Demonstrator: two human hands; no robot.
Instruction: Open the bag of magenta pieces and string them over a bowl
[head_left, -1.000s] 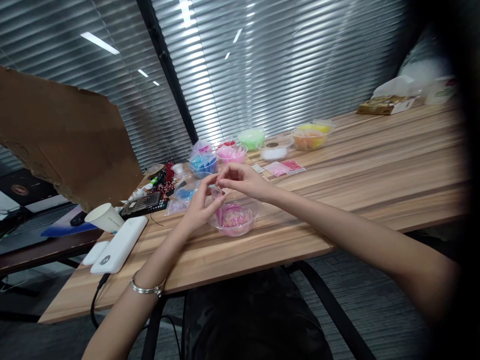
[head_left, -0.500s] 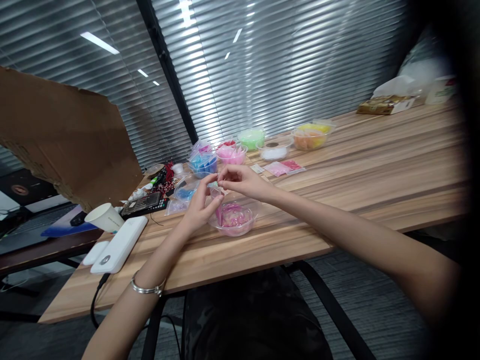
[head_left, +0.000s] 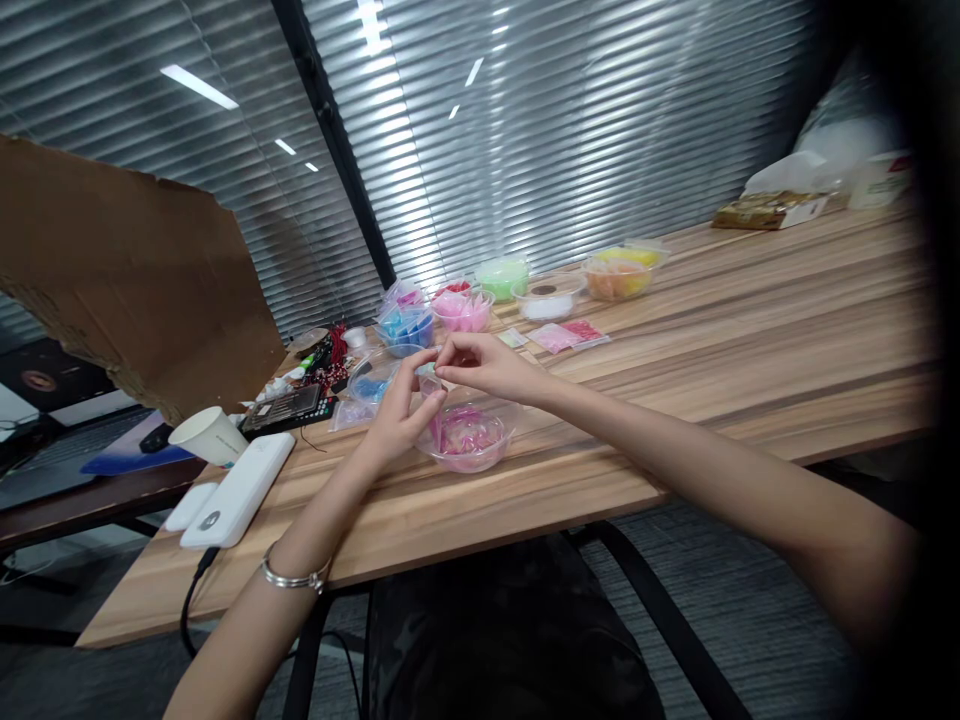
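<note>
1. Left hand (head_left: pixel 399 412) and right hand (head_left: pixel 480 362) pinch a small clear bag (head_left: pixel 429 374) between fingertips, just above the pink bowl (head_left: pixel 471 437).
2. Judged step: handling the bag's mouth (contents unclear).
3. Next needs steady fingertip control; blue bowl (head_left: pixel 406 328) sits at eleven o'clock.

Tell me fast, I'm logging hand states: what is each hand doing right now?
Left hand: fingers pinched on a small clear bag above the pink bowl.
Right hand: pinched on the same small clear bag, at its top edge.

Silver bracelet (head_left: pixel 295 579), bare forearms
</note>
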